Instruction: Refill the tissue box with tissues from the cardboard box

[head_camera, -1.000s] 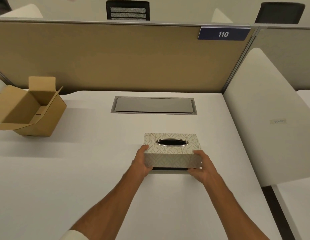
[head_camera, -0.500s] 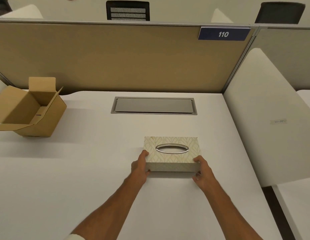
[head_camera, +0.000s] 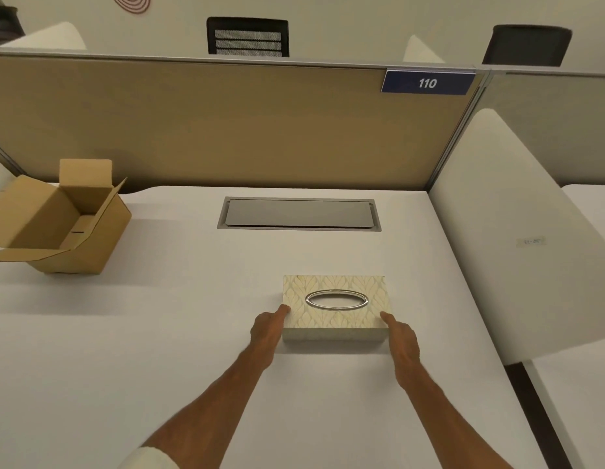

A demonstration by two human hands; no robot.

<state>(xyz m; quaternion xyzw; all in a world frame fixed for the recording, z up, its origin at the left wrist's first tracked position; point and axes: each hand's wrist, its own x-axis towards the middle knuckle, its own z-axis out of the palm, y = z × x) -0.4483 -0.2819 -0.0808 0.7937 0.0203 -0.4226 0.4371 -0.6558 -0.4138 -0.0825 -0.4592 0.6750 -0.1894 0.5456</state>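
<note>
Tissue box [head_camera: 335,308] flat on desk [head_camera: 158,333] between both hands, long axis left-right, oval slot up. Left hand [head_camera: 267,330] and right hand [head_camera: 401,336] touch its ends, fingers loosely extended, grip released versus earlier. Cardboard box [head_camera: 62,220] far left of left hand.

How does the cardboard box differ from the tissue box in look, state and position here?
The cardboard box is plain brown; the tissue box has a pale leaf pattern and a metal-rimmed oval slot. The cardboard box has open flaps showing its inside; the tissue box is closed. The cardboard box sits untouched at the far left; the tissue box lies between the left hand and right hand. Both rest on the white desk.
</note>
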